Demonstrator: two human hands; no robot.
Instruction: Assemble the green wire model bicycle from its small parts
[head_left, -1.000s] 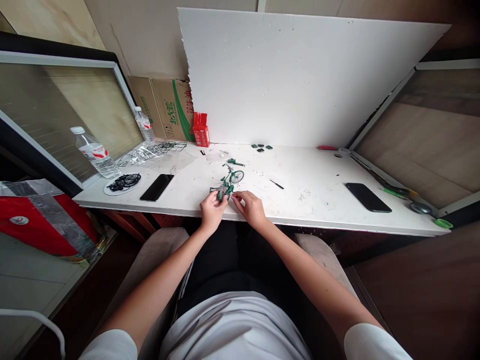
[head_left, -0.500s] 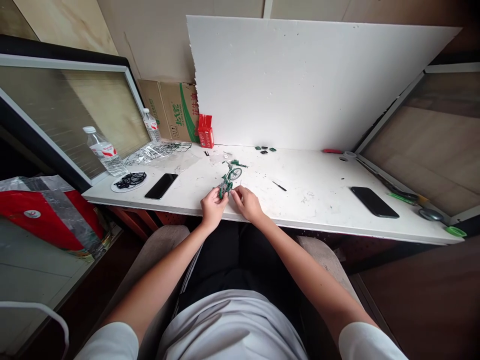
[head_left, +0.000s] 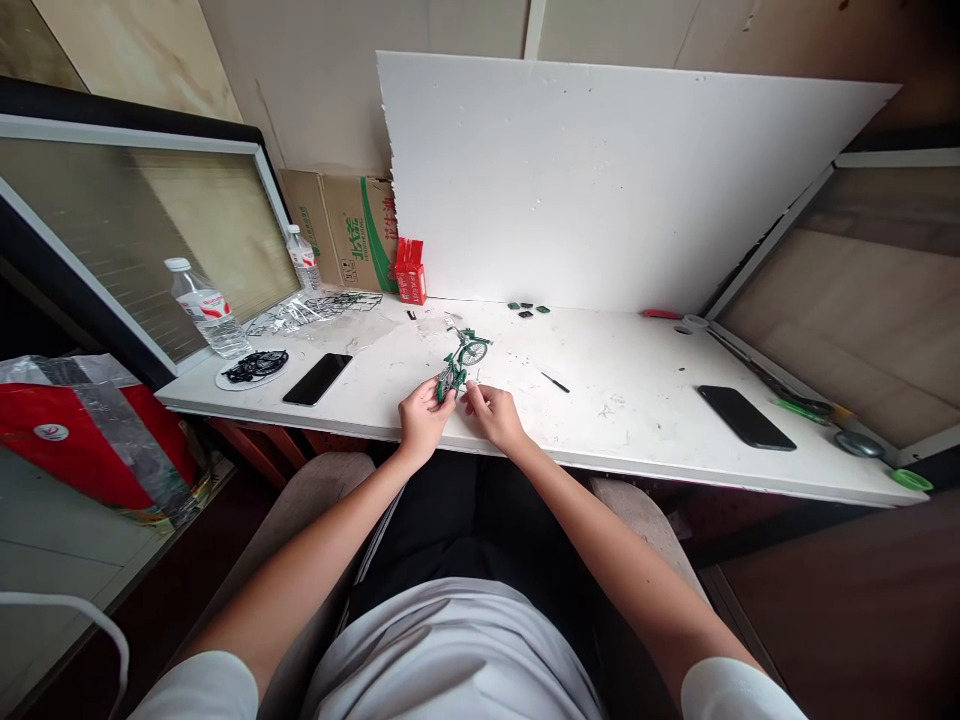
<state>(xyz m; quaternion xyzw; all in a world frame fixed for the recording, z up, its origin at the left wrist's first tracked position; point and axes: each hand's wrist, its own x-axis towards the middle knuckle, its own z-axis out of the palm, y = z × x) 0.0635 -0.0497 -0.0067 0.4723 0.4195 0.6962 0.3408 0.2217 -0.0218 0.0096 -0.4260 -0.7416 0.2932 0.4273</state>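
A small green model bicycle [head_left: 452, 378] is held just above the white table's front edge, one spoked wheel pointing away from me. My left hand [head_left: 425, 420] grips its near end, fingers wrapped around the rear wheel. Close by on the right, my right hand [head_left: 493, 412] has thumb and fingertips pinched together beside the bicycle's near part. Whatever lies between those fingertips is too small to make out. Behind the front wheel, some green parts overlap the bicycle in view.
Left on the white table [head_left: 637, 400] are a phone [head_left: 318, 379], a plate of black parts [head_left: 253, 368] and water bottles [head_left: 206, 310]. A red box [head_left: 410, 271] stands behind. A thin dark tool [head_left: 555, 382], small green pieces [head_left: 527, 310] and another phone [head_left: 745, 416] lie rightward.
The view has tilted slightly. My right hand's fingertips have shifted a little at the bicycle's side; my left hand keeps its hold.
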